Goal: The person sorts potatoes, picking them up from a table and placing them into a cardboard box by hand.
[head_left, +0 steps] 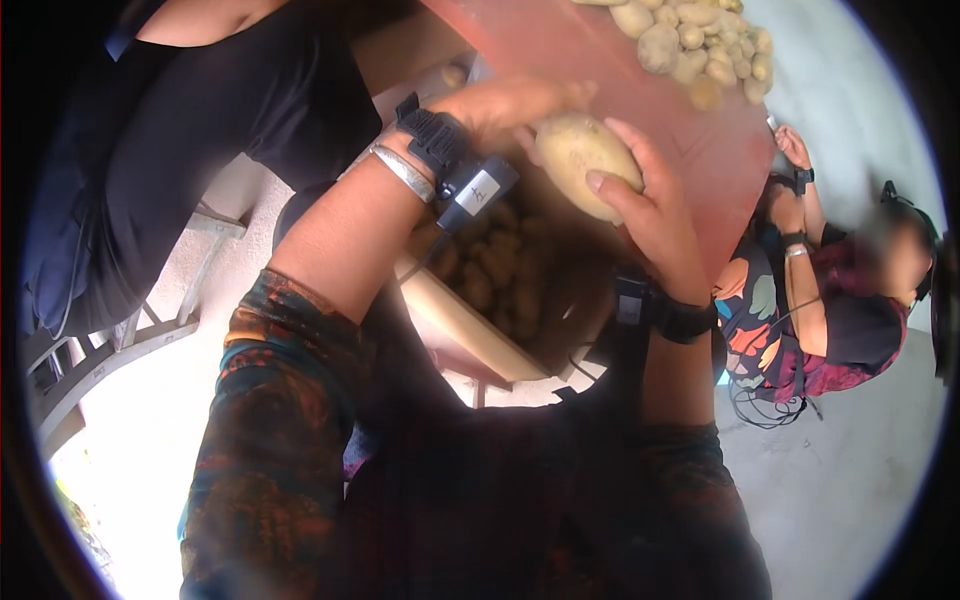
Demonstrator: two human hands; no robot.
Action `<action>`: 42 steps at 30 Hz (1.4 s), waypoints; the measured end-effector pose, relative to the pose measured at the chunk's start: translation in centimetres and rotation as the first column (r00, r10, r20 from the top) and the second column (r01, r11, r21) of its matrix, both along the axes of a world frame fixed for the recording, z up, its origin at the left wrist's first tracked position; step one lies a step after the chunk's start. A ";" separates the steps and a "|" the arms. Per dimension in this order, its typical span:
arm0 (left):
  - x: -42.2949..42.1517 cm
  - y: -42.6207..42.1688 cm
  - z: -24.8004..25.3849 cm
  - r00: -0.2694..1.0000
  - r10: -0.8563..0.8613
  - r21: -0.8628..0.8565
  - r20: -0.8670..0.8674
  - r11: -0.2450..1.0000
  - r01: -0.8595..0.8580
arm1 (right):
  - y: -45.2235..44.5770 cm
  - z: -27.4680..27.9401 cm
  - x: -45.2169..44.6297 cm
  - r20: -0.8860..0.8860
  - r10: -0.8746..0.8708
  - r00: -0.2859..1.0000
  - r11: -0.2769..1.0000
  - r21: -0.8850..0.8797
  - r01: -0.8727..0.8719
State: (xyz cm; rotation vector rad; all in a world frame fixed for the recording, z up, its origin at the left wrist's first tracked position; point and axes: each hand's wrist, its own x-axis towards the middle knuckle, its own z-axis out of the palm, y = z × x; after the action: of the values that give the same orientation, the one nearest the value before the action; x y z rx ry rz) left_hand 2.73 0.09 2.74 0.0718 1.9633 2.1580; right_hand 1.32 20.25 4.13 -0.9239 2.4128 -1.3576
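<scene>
A large pale potato is held by my right hand, whose thumb and fingers wrap round its right side. My left hand is stretched out beside the potato's upper left, its fingers smeared by motion. I cannot make out whether anything is in it, or whether it touches the potato. Below both hands, many potatoes lie in a shadowed container with a pale rim.
A red table bears a heap of potatoes at its far end. On the right sits another person with raised hands. A second person in dark clothes is close on the left, near a metal frame.
</scene>
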 end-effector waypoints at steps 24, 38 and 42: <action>-2.5 0.1 -3.0 0.976 0.218 -0.029 -0.021 0.975 -0.219 | 3.9 -2.2 3.3 -0.238 0.268 0.933 0.824 0.558 -0.094; -2.4 0.7 -2.5 0.963 0.268 0.046 0.004 0.962 -0.268 | 2.0 6.8 -9.1 -0.316 0.149 0.937 0.942 0.334 -0.037; -2.2 0.8 -2.6 0.974 0.228 0.013 0.008 0.974 -0.228 | 0.1 5.6 -18.9 -0.505 -0.025 0.863 0.799 0.508 0.320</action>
State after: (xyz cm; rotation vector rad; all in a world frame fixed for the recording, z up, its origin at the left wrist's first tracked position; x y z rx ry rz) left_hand 0.53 0.90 0.12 -0.1667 2.0414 2.3067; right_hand -17.54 20.30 9.76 -0.9406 3.0764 -0.3528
